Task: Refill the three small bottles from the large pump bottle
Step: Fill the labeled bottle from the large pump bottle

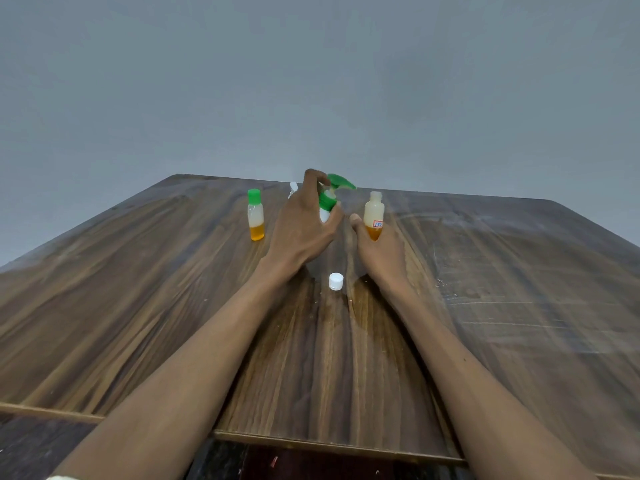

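Observation:
The large pump bottle [329, 202] with a green pump head stands at mid-table, mostly hidden behind my left hand [304, 223], which wraps its neck with a finger over the pump. My right hand [381, 247] grips an uncapped small bottle [374, 211], orange liquid at its bottom, just right of the pump spout. A second small bottle [256, 214] with a green cap and orange liquid stands to the left. Behind my left hand a white-topped item [293, 188] peeks out; what it is I cannot tell. A loose white cap [336, 281] lies between my wrists.
Everything rests on a wooden table [173, 289] whose far edge meets a plain grey wall. The near edge of the table runs under my forearms, with a dark floor below it.

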